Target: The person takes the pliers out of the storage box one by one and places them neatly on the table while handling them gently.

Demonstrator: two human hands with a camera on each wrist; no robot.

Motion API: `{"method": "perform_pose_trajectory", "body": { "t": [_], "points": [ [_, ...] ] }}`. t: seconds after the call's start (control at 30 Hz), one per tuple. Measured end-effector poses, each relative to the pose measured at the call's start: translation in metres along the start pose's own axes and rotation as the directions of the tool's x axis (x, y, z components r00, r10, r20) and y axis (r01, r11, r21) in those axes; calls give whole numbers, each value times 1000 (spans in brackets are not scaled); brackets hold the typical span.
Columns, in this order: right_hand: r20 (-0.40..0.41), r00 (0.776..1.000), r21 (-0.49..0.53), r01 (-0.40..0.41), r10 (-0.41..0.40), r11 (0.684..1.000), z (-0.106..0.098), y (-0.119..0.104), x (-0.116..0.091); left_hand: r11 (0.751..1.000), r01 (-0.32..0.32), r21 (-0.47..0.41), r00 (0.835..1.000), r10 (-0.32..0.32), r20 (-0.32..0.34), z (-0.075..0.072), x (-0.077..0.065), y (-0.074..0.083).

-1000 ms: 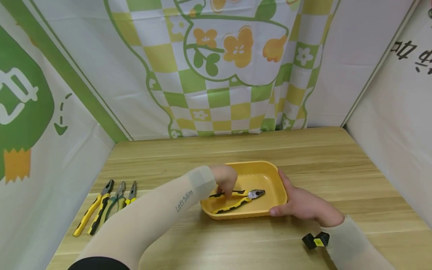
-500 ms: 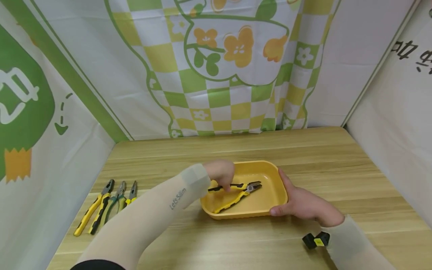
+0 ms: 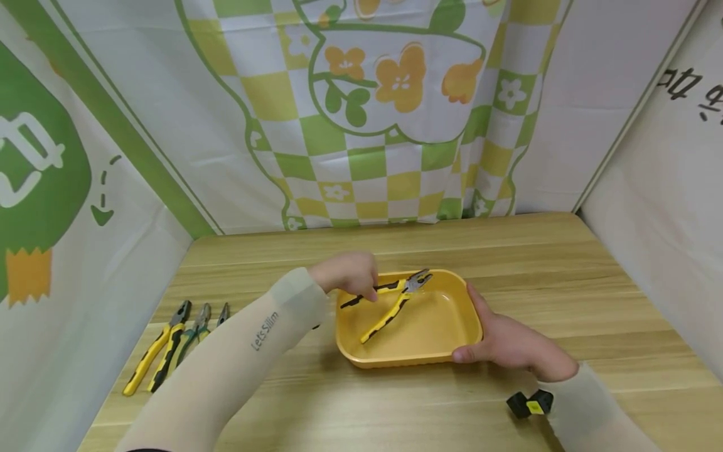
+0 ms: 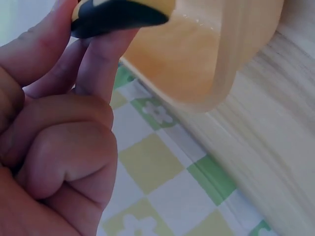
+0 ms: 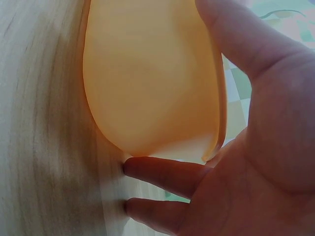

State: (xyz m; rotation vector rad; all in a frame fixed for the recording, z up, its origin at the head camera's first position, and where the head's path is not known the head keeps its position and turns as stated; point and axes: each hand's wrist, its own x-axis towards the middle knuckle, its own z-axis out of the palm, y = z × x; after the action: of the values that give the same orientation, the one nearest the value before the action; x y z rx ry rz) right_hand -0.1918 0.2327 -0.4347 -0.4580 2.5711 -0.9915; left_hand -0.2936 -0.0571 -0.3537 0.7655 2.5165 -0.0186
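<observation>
My left hand (image 3: 351, 273) pinches one handle of a pair of combination pliers (image 3: 416, 282) with yellow and black grips. The pliers are raised over the far left part of a yellow plastic box (image 3: 435, 336), handles spread apart and metal nose pointing to the far right. In the left wrist view the handle end (image 4: 123, 14) sits between thumb and fingers. My right hand (image 3: 503, 336) holds the box at its right end, thumb against the near corner and fingers toward the far side. Two of its fingers (image 5: 165, 174) show beside the box's end in the right wrist view.
At the table's left lie several more pliers: a yellow-black pair (image 3: 160, 351), a green-handled pair (image 3: 192, 336) and another pair (image 3: 223, 314) partly hidden by the left forearm. Printed cloth walls (image 3: 367, 169) border the wooden table (image 3: 282, 408). A small black device (image 3: 529, 403) is at the right wrist.
My left hand has lifted the pliers from the box's floor and moved them away from me and slightly left. The right hand and the box stay in place.
</observation>
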Motion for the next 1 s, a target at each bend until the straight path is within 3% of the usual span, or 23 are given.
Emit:
{"method": "perform_pose_trajectory", "body": {
  "t": [0.13, 0.27, 0.4, 0.5, 0.67, 0.8, 0.93, 1.0],
  "points": [
    [-1, 1000, 1, -6, 6, 1000, 1, 0, 0, 985, -1, -174, 995, -16, -96, 4, -8, -16],
    [5, 1000, 15, -10, 10, 1000, 1, 0, 1, 943, -26, -333, 990, -21, -137, 8, -17, -30],
    [10, 1000, 23, -15, 15, 1000, 0, 0, 0, 872, -9, -489, 988, -68, -140, 10, -28, -41],
    [12, 1000, 23, -19, 19, 1000, -1, 0, 0, 806, 29, -592, 985, -124, -121, 11, -33, -48],
    [12, 1000, 26, -13, 13, 1000, -1, -1, -1, 709, 62, -703, 980, -177, -92, 11, -37, -58],
    [10, 1000, 26, -9, 9, 1000, 0, 0, -1, 650, 65, -757, 975, -202, -89, 11, -47, -69],
    [8, 1000, 25, -14, 14, 1000, 0, 1, 0, 610, 77, -789, 970, -228, -82, 14, -60, -87],
    [8, 1000, 29, -20, 20, 999, -1, 1, 0, 604, 88, -792, 968, -241, -76, 17, -65, -98]
  ]
}}
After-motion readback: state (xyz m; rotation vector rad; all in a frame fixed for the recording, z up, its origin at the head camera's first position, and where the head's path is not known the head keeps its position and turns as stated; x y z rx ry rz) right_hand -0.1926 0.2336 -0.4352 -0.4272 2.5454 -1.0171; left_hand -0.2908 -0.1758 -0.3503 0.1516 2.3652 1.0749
